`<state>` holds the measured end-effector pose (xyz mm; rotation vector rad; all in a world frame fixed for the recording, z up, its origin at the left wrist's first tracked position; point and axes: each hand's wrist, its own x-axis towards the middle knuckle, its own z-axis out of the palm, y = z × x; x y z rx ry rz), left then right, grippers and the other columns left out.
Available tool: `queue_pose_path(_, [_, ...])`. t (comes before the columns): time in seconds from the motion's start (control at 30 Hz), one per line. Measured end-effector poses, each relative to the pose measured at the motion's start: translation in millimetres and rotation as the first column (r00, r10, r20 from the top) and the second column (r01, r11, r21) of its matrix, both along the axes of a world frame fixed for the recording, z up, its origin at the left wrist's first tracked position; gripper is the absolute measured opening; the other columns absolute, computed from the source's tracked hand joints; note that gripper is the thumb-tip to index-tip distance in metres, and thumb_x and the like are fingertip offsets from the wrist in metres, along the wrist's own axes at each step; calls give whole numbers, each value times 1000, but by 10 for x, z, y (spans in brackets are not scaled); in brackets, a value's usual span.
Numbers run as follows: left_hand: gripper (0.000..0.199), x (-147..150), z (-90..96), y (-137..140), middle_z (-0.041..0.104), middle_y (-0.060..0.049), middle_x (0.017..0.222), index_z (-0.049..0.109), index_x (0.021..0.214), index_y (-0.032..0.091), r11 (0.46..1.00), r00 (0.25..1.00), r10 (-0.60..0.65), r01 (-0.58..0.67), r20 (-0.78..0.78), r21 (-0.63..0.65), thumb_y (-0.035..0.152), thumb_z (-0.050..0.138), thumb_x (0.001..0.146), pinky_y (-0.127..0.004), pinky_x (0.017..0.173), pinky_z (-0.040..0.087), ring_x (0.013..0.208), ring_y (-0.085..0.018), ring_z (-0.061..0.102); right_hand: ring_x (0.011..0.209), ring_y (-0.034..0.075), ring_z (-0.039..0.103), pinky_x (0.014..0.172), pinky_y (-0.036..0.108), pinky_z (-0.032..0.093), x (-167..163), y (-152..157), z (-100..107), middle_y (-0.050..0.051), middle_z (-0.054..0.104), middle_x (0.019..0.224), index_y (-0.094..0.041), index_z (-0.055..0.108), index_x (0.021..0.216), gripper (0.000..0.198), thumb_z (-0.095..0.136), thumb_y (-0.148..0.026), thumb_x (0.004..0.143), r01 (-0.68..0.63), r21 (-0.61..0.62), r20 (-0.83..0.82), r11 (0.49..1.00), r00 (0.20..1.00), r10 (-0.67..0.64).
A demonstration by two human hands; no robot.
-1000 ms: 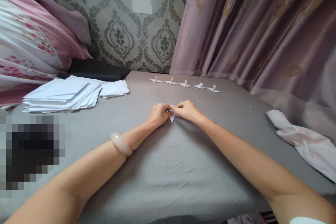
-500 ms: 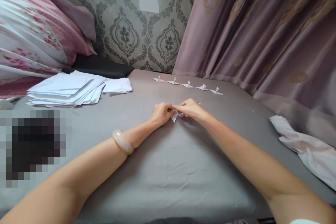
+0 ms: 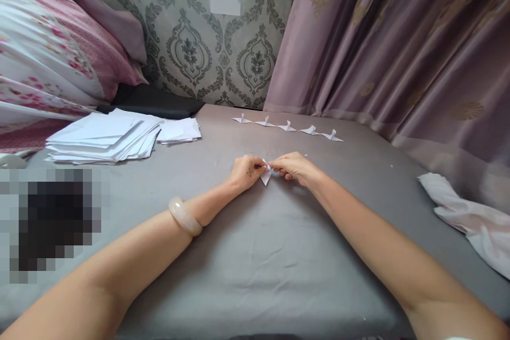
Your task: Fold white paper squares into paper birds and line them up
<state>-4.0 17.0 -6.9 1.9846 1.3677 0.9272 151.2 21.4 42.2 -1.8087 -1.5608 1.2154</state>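
A small folded white paper piece (image 3: 266, 177) with a pointed lower end is held just above or on the grey sheet, in the middle of the view. My left hand (image 3: 246, 172), with a pale bangle on its wrist, is closed on it from the left. From the right, my right hand (image 3: 295, 167) pinches at the paper's upper part with thumb and forefinger; its other fingers are curled. The fingertips partly cover the paper. Beyond the hands, several similar folded paper pieces (image 3: 287, 126) stand in a row, each with a small upright strip.
A stack of white paper sheets (image 3: 99, 138) lies at the left, with a smaller paper pile (image 3: 180, 130) beside it. Behind them is a black cloth (image 3: 159, 101). Crumpled pale fabric (image 3: 458, 212) lies at the right. Curtains (image 3: 358, 37) hang at the right back.
My right hand has shifted slightly to the right, so its fingertips sit a little farther from the left ones and more of the paper shows. The left hand has barely moved.
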Motion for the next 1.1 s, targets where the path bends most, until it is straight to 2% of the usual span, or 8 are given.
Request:
queue_pose_path(0.23, [20, 8, -3, 7, 69, -2, 69, 76, 84, 15, 1000, 1000, 16, -15, 10, -18, 26, 61, 78, -22, 66, 42, 68, -14, 58, 48, 4, 37, 38, 18, 23, 15, 13, -22, -2, 50, 56, -15, 53, 56, 22, 66, -23, 72, -21, -45, -85, 999, 996, 17])
queue_pose_path(0.33, [20, 9, -6, 8, 68, -2, 70, 75, 86, 15, 1000, 1000, 5, -4, 15, -22, 25, 60, 78, -22, 65, 42, 67, -14, 57, 49, 5, 39, 39, 18, 25, 3, -3, 0, -1, 51, 57, -14, 57, 58, 25, 67, -31, 73, -46, 9, 16, 999, 999, 46])
queue_pose_path(0.43, [18, 11, -7, 8, 66, -2, 70, 74, 87, 15, 1000, 1000, -3, 3, -5, -11, 22, 62, 76, -21, 63, 42, 66, -13, 56, 50, 7, 41, 41, 20, 26, -7, 8, -18, -1, 53, 57, -15, 59, 58, 22, 65, -31, 72, -63, 63, 145, 996, 988, 53])
queue_pose_path(0.63, [13, 16, -25, 32, 63, -2, 72, 74, 82, 14, 999, 998, 21, -19, -66, 41, 18, 65, 74, -22, 62, 40, 65, -12, 54, 46, 8, 37, 40, 23, 21, -5, 117, -129, -1, 51, 52, -17, 57, 53, 17, 66, -27, 64, -51, 95, 200, 994, 979, 32])
queue_pose_path(0.87, [13, 20, -50, 49, 67, -3, 77, 74, 82, 15, 1000, 999, 12, -11, -38, 25, 20, 65, 75, -22, 66, 43, 70, -14, 57, 41, 5, 29, 38, 22, 19, -18, 119, -172, -4, 43, 48, -17, 50, 50, 22, 63, -22, 67, -20, 53, 82, 998, 996, 16])
queue_pose_path(1.1, [15, 21, -33, 45, 68, -2, 77, 75, 85, 15, 1000, 1000, 20, -20, -16, 0, 21, 65, 76, -22, 64, 42, 68, -13, 57, 42, 4, 33, 37, 19, 22, 13, 67, -197, -4, 45, 50, -16, 53, 55, 24, 62, -24, 75, -3, -18, -68, 1000, 998, 2])
